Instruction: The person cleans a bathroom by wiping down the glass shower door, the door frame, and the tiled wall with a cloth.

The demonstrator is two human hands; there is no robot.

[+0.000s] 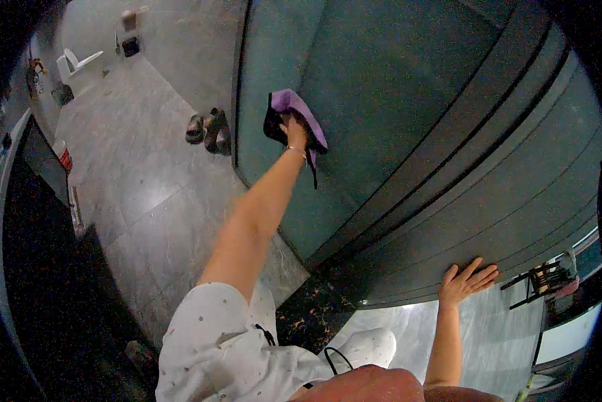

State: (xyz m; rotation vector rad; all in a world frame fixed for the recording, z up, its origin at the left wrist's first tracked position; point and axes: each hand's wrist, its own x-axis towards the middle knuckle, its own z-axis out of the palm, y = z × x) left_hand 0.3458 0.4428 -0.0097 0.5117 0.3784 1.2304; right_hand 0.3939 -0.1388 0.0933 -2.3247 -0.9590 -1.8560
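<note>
My left hand (pixel 294 133) is at the end of an outstretched arm, with a band around its wrist. It holds a purple and black cloth (pixel 303 110) against a dark greenish glass panel (pixel 381 74). Part of the cloth hangs below the wrist as a thin black strip, and some of my fingers are hidden in its folds. Lower right, my right hand (pixel 467 281) rests with spread fingers on the grey framed edge of the door (pixel 435 258); nothing is in it.
On the grey tiled floor (pixel 147 221) a pair of dark shoes (pixel 207 130) stands beside the panel. A toilet (pixel 75 63) is at the upper left. A black patterned threshold (pixel 321 305) lies below the door, and a dark chair (pixel 541 281) stands at right.
</note>
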